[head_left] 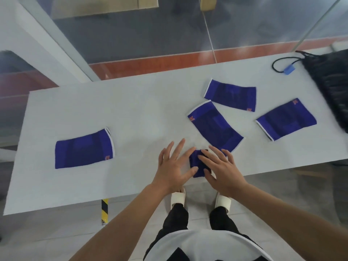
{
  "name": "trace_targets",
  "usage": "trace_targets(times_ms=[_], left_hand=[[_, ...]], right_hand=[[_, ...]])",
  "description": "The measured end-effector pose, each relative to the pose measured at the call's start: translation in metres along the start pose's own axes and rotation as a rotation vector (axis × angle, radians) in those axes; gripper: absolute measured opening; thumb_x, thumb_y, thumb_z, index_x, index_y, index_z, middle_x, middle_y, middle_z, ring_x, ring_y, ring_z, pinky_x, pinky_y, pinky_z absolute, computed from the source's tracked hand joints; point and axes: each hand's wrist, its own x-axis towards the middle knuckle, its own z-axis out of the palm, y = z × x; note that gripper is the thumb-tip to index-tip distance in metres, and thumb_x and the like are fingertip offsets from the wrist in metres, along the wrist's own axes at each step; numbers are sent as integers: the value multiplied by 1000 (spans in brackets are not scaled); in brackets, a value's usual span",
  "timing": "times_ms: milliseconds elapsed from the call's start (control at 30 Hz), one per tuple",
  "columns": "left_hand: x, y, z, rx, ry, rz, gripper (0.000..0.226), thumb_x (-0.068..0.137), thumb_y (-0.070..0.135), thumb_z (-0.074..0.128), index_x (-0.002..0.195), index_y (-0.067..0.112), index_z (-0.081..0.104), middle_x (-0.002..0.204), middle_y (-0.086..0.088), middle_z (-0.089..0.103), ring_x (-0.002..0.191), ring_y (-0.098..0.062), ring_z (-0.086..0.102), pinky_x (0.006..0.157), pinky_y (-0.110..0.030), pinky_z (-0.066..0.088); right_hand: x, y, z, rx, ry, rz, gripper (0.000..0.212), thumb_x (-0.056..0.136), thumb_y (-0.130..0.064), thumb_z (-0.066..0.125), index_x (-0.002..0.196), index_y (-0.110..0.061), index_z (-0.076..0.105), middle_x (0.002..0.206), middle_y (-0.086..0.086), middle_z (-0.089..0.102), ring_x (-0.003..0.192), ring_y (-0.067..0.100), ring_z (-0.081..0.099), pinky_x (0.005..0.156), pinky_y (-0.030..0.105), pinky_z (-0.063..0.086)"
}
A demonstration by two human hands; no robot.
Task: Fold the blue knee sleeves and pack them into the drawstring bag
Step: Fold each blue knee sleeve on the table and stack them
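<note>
While my left grip [173, 168] and right grip [222, 170] lie side by side at the near edge of the counter [131, 110], neither clasps anything: all fingers are straight and spread. Between them sits the folded sleeve [194, 160], a small blue bundle. My right fingers press flat across its top, and my left thumb touches its left side.

Four blue knee sleeves lie flat and unfolded. The nearest sleeve [214, 126] lies just beyond my right grip, its corner close to my fingertips. The far sleeve [230, 95] lies beyond that one. The right-hand sleeve [286, 119] lies well to the right of my right grip. The left-hand sleeve [83, 148] lies well to the left of my left grip.

The black drawstring bag [331, 80] rests far beyond and to the right of my right grip, partly cut off by the frame. Its cord [276, 61] and blue toggle [289, 69] trail on the counter at its left.
</note>
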Motion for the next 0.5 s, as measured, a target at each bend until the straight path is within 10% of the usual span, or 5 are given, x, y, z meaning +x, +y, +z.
trace_targets(times_ms=[300,500], left_hand=[[-54,-148,-58,-178,333,-767,78,87,47,68,151,19,35,161,-10,28,148,-33,22,117,-48,23],[-55,-198,-59,-101,252,-784,69,86,45,64,146,18,43,154,-7,37,142,-34,30,111,-47,33]], right_hand=[[21,-55,-27,125,73,45,45,98,-35,53,142,-28,49,155,-6,43,149,19,27,121,41,15],[20,-75,-17,151,7,171,45,100,-40,50,143,-30,47,158,-8,38,149,19,25,122,43,14]])
